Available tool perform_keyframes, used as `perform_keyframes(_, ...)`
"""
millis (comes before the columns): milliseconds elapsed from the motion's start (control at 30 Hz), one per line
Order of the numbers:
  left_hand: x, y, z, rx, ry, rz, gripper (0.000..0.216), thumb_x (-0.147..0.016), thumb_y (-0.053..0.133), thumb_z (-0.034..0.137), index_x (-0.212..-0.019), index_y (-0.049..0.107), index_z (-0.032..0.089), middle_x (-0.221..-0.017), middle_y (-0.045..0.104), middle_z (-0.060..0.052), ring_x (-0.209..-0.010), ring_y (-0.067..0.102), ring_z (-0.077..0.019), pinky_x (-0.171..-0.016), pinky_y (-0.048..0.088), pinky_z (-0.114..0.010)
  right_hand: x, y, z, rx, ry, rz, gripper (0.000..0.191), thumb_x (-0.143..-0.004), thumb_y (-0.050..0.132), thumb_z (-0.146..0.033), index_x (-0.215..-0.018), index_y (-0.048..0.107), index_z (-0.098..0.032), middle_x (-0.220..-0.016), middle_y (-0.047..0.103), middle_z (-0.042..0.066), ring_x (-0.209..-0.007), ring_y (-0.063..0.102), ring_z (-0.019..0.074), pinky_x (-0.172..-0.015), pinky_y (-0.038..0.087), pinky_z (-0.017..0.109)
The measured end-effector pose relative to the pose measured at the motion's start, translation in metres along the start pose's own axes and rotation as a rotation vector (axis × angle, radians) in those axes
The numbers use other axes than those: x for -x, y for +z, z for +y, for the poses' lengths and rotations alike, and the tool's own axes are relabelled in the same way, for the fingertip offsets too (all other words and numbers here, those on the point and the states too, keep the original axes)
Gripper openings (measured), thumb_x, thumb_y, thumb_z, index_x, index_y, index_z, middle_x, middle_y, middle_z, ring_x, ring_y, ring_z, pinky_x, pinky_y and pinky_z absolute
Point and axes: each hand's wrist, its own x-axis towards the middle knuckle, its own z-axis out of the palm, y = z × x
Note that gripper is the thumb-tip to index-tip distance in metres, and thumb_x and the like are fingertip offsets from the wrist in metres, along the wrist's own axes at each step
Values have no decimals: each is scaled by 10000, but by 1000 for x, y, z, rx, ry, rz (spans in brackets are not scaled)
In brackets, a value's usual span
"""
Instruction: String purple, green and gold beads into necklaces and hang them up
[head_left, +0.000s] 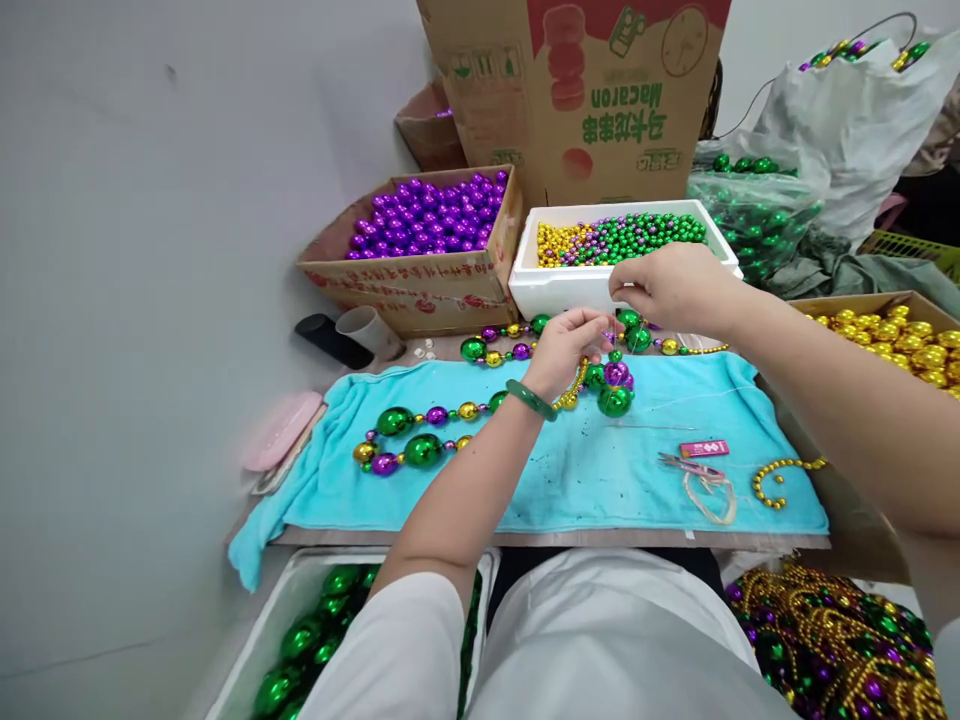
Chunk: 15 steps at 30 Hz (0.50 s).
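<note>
Over the blue towel (pixel 570 480), my left hand (pixel 566 350) pinches a bead strand (pixel 616 375) of green, purple and gold beads. Part of the strand is hidden by my fingers, and a green bangle is on that wrist. Higher and to the right is my right hand (pixel 671 285), its thumb and forefinger closed together. A thin clear thread appears to run between the two hands, though it is hard to see. A longer beaded necklace (pixel 424 450) lies on the towel to the left, partly behind my left forearm. Small scissors (pixel 686 464) rest at the right.
Behind the towel stand a carton of purple beads (pixel 322 270) and a white foam box (pixel 559 290) of small mixed beads. Gold beads (pixel 892 335) fill a carton at right. Beside the scissors are a pink packet (pixel 703 449) and a short gold strand (pixel 780 470).
</note>
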Motion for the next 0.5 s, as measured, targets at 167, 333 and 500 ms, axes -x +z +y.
perform_keyframes(167, -1, -1, -24, -18, -112, -20, 183, -667, 732, 272, -759, 653, 134, -660, 597, -3, -547, 502, -62, -453, 360, -183, 10, 19, 19, -127, 42, -92, 235, -837, 522, -294, -931, 728, -231, -757, 661, 28, -733, 570, 161, -678, 403, 303)
perform_keyframes(333, -10, -13, -25, -177, -122, 3, 116, -692, 694, 237, -689, 635, 138, -596, 539, 14, -491, 444, -51, -430, 326, -183, 20, 20, 64, -251, 189, -352, 197, -778, 633, -314, -853, 746, -172, -717, 657, 12, -674, 566, 119, -655, 421, 277)
perform_keyframes(500, -10, -9, -40, -348, -186, 36, 92, -724, 649, 175, -638, 633, 148, -558, 531, 13, -470, 409, -52, -429, 291, -186, 43, 15, 123, -240, 429, -393, 586, -904, 335, -426, -983, 683, 39, -928, 663, 90, -808, 569, 107, -689, 364, 288)
